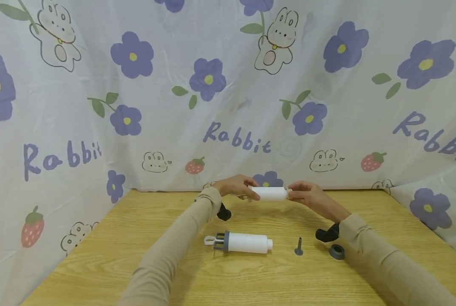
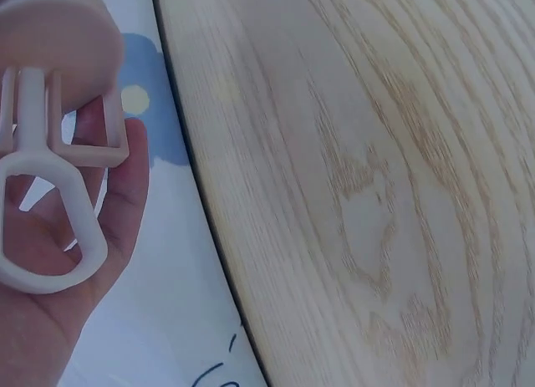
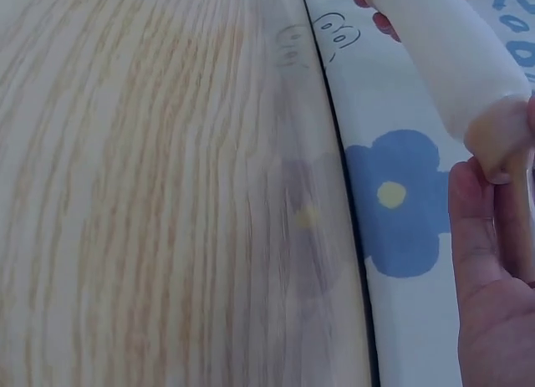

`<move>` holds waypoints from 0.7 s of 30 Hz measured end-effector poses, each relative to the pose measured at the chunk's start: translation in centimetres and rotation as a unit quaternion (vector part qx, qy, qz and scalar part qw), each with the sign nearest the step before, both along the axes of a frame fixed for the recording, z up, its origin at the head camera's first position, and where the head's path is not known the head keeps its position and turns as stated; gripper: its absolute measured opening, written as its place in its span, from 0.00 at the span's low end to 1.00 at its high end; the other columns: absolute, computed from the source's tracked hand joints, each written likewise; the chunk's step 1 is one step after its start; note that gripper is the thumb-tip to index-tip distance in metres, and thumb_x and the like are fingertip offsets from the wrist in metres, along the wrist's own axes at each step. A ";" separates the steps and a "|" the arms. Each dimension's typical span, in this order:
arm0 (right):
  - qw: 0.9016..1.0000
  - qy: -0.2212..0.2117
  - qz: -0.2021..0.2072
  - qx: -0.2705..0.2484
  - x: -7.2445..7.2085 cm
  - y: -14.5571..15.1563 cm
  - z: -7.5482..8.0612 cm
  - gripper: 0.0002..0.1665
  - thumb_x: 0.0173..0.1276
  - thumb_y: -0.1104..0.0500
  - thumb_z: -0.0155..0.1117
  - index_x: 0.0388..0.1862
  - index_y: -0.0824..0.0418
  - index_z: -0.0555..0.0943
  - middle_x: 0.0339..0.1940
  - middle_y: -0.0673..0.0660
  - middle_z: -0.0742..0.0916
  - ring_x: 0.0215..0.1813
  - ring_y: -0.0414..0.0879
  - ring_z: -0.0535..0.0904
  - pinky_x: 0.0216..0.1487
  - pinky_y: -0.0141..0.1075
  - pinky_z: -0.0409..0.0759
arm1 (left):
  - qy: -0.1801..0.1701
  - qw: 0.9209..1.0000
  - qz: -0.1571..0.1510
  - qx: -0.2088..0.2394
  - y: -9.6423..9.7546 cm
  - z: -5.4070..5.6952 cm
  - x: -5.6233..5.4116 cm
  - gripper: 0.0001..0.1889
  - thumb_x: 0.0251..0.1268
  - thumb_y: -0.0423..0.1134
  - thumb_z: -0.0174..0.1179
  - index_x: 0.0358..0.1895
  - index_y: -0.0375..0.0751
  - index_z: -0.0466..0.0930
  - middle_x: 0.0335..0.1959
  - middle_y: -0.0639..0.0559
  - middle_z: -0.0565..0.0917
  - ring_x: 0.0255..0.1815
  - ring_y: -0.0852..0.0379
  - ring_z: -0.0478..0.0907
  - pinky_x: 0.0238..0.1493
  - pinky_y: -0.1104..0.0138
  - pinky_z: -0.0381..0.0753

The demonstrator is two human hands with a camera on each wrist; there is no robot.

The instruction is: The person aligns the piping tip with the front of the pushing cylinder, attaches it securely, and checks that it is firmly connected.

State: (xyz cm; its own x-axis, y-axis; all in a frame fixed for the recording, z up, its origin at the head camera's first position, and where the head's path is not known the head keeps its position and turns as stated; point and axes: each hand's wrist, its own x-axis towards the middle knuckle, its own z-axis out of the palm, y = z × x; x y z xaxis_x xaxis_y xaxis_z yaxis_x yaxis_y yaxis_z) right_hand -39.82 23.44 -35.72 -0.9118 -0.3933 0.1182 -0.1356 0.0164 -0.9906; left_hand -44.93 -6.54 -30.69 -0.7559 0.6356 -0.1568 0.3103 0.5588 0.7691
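Cylinder [image 1: 270, 194], white | left hand [image 1: 233, 186] grips it, nine o'clock | right hand [image 1: 315, 199] pinches tip [image 3: 495, 136], three o'clock | I log grey-collared cylinder [image 1: 248, 243], seven o'clock

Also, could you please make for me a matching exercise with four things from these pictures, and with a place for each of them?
Things:
1. grey ring
2. tube with pale end parts
3. tube with dark grey frame
4. thin grey nozzle

Places, as the head view shows them:
A. held by the left hand and the right hand
B. on the table, middle of the three parts there
C. on the table, farthest left of the three
D. on the table, farthest right of the three

Pairs: 1-D, 2-A, 3-C, 4-B
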 end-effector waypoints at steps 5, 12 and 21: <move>1.000 0.000 0.001 0.012 0.0 0.1 -0.2 0.18 0.74 0.59 0.62 0.59 0.64 0.75 0.56 0.53 0.79 0.55 0.42 0.83 0.69 0.47 0.74 | 0.003 1.000 -0.005 0.010 0.2 0.2 0.1 0.24 0.59 0.42 0.72 0.58 0.43 0.79 0.41 0.50 0.81 0.29 0.54 0.68 0.32 0.66 0.70; 1.000 -0.013 0.005 0.018 0.0 0.4 -0.1 0.18 0.78 0.55 0.57 0.59 0.65 0.74 0.54 0.55 0.80 0.53 0.44 0.84 0.70 0.53 0.70 | 0.017 1.000 -0.006 0.009 0.4 0.6 0.3 0.25 0.58 0.42 0.72 0.59 0.44 0.80 0.51 0.49 0.81 0.37 0.54 0.70 0.34 0.67 0.72; 0.999 -0.033 -0.011 0.042 -0.2 0.5 0.0 0.32 0.79 0.47 0.52 0.66 0.74 0.67 0.48 0.56 0.84 0.47 0.45 0.85 0.60 0.43 0.81 | 0.016 1.000 -0.005 0.023 0.8 -0.1 0.2 0.25 0.59 0.43 0.72 0.60 0.43 0.79 0.46 0.49 0.84 0.42 0.49 0.77 0.37 0.68 0.76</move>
